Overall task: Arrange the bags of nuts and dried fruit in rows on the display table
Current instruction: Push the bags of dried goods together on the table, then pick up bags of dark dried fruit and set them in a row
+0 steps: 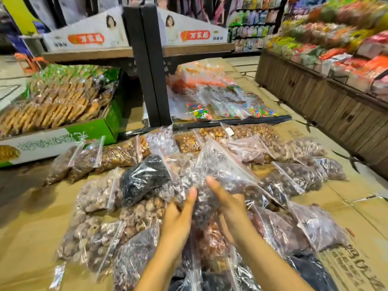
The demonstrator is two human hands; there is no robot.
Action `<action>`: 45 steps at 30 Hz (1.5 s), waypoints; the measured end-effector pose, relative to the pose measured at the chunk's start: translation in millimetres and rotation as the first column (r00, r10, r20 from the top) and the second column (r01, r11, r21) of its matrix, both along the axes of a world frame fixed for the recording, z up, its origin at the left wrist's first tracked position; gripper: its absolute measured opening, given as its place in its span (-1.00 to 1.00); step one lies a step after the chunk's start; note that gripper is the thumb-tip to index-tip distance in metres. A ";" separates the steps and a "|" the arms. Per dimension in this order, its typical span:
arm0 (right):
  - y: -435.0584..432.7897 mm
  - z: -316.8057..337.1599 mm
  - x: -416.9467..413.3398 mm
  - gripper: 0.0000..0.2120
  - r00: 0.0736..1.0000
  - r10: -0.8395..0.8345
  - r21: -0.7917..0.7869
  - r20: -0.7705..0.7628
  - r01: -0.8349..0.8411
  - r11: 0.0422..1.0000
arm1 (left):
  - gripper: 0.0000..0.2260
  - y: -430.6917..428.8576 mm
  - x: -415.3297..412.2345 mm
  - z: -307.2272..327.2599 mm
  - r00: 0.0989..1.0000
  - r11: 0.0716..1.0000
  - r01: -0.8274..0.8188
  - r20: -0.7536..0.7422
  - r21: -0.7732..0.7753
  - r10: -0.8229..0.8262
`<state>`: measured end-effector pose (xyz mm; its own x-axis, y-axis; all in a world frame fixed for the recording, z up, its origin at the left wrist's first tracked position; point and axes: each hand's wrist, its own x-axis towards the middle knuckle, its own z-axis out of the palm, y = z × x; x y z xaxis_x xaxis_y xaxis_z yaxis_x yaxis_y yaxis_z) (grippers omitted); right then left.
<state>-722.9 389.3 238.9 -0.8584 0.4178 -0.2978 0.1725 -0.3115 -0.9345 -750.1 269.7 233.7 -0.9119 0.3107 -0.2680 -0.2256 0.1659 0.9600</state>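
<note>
Several clear zip bags of nuts and dried fruit lie in loose rows on flattened cardboard (35, 238). Both hands hold one bag of dark purple-brown dried fruit (212, 171) lifted above the pile at centre. My left hand (178, 219) grips its lower left side, thumb up on the plastic. My right hand (228, 204) grips its lower right side. A bag of black dried fruit (142, 177) lies just left of the held bag. Bags of pale brown nuts (98, 196) lie at the left; golden-brown nut bags (186, 141) form the far row.
A black shelf post (151, 66) stands behind the bags with a wooden shelf and white boxes above. A green-and-white box of biscuit packs (69, 133) sits at left. Candy bags (199, 112) lie beyond. A wooden display stand (319, 97) of packaged snacks runs along the right.
</note>
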 end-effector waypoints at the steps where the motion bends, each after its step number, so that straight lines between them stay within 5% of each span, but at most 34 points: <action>1: 5.9 1.3 -1.9 -0.29 0.997 -0.063 -0.021 -0.034 0.062 0.998 | -0.44 -2.4 -1.1 1.4 0.998 0.997 0.063 -0.020 -0.034 -0.064; 4: 24.6 4.0 -4.0 -0.43 0.979 -0.181 -0.028 -0.098 0.179 0.983 | -0.16 -21.4 -24.0 -1.6 0.986 0.976 0.082 -0.123 -0.200 -0.108; 7: 38.5 3.1 -13.6 0.03 0.961 -0.266 -0.010 -0.075 0.266 0.964 | -0.32 -33.2 -70.3 4.8 0.953 0.972 -0.086 -0.301 -0.217 0.017; 10: 51.1 -10.4 -32.1 -0.14 0.964 -0.263 0.040 0.033 0.261 0.964 | -0.40 -30.3 -141.1 10.2 0.874 0.929 -0.272 -0.467 -0.249 0.131; 13: 61.6 -27.1 -46.2 -0.32 0.964 -0.261 0.076 0.050 0.257 0.963 | -0.24 -20.6 -227.2 -5.2 0.841 0.854 -0.223 -0.535 -0.471 -0.076; 19: 69.3 -43.4 -58.0 0.13 0.936 -0.317 -0.036 0.150 0.326 0.945 | 0.00 18.1 -335.3 -42.7 0.793 0.604 0.019 -0.356 -0.796 -0.494; 23: 73.5 -51.8 -56.7 -0.10 0.935 -0.334 0.012 0.116 0.335 0.942 | 0.04 30.7 -354.4 -52.1 0.744 0.407 -0.064 -0.315 -0.911 -0.589; 26: 70.9 -50.1 -52.3 -0.25 0.944 -0.314 0.059 0.100 0.310 0.949 | -0.13 24.2 -347.8 -46.3 0.760 0.481 -0.094 -0.375 -0.871 -0.531; 29: 67.3 -44.1 -43.6 -0.09 0.940 -0.317 0.055 0.129 0.312 0.948 | -0.31 5.2 -324.6 -35.3 0.748 0.613 -0.234 -0.543 -0.754 -0.382; 33: 57.7 -25.1 -18.5 -0.11 0.958 -0.274 0.103 0.086 0.265 0.959 | -0.39 -21.7 -274.1 9.7 0.686 0.783 -0.471 -0.727 -0.407 0.035; 35: 55.4 -13.9 -3.4 -0.42 0.948 -0.310 0.145 0.070 0.298 0.944 | -0.43 -40.4 -246.8 42.0 0.660 0.808 -0.545 -0.709 -0.224 0.248; 37: 47.8 -0.2 14.5 -0.43 0.948 -0.311 0.216 0.061 0.292 0.932 | -0.34 -62.7 -213.1 71.3 0.632 0.806 -0.587 -0.662 -0.070 0.403; 42: 36.3 -0.6 74.5 0.02 0.959 -0.279 0.193 0.056 0.264 0.945 | -0.33 -116.2 -105.9 85.5 0.638 0.735 -0.678 -0.518 -0.027 0.569; 45: 34.8 -0.8 110.3 0.10 0.962 -0.260 0.180 0.080 0.243 0.953 | -0.04 -134.1 -41.5 65.1 0.662 0.708 -0.706 -0.330 0.025 0.672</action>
